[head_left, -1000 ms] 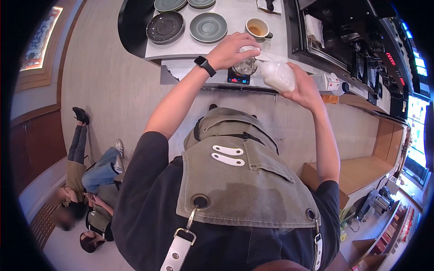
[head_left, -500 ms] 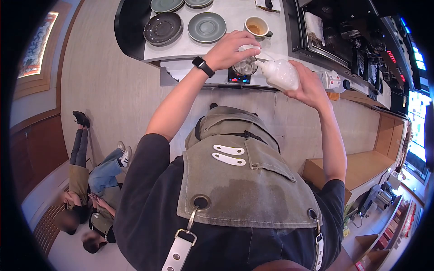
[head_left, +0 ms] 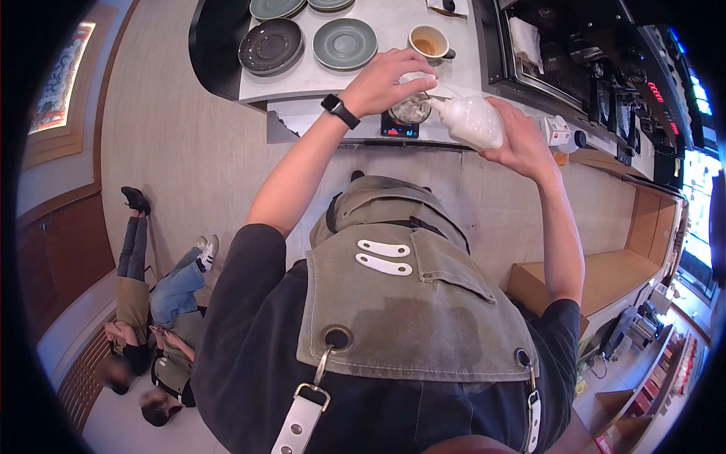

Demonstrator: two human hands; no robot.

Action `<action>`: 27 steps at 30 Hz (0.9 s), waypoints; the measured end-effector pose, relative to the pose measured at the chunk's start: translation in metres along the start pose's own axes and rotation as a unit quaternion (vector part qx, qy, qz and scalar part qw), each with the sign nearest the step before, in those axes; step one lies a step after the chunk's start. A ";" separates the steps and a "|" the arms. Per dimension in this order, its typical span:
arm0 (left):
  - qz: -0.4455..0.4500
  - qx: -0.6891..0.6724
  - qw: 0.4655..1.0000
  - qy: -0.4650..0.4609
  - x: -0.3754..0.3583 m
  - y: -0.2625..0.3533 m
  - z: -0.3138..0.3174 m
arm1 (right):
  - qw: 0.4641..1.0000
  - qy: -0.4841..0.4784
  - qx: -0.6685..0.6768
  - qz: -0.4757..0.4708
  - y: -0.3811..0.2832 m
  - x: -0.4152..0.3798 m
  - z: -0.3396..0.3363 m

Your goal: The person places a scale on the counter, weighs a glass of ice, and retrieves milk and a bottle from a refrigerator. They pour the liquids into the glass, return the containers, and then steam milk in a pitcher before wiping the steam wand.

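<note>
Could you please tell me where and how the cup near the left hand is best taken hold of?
Probably by the dark handle of the cup, coming from the right: it juts out on that side, slightly toward the wearer. The cup stands upright with brown liquid inside, so keep it level. The right hand suits that side, but currently holds the bottle.

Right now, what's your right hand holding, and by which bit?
The right hand holds a translucent white plastic squeeze bottle by its lower body.
</note>
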State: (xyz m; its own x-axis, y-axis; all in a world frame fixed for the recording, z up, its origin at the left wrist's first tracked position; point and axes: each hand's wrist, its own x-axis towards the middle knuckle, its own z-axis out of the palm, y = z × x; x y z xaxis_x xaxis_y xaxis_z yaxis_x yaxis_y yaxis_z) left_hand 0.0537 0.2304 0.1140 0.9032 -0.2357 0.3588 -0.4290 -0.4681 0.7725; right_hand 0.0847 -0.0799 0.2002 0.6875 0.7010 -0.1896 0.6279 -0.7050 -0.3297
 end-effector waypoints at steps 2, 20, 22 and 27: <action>-0.004 -0.005 1.000 0.001 0.000 0.000 0.001 | 1.000 0.003 -0.002 -0.002 0.001 0.000 0.000; -0.018 -0.029 0.999 0.003 0.002 -0.001 0.001 | 1.000 0.014 -0.014 -0.015 0.005 0.001 -0.002; -0.023 -0.034 0.999 0.003 0.002 0.001 0.000 | 1.000 0.009 -0.020 -0.005 0.003 0.001 -0.003; -0.027 -0.037 0.999 0.002 0.002 0.002 0.000 | 1.000 0.011 -0.016 -0.012 0.004 0.001 -0.003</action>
State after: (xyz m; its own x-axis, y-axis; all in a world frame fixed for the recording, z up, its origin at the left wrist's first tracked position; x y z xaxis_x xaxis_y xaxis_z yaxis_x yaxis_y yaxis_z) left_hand 0.0542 0.2292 0.1162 0.9251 -0.2081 0.3177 -0.3776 -0.4150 0.8277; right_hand 0.0893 -0.0826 0.2017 0.6792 0.7158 -0.1621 0.6560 -0.6911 -0.3033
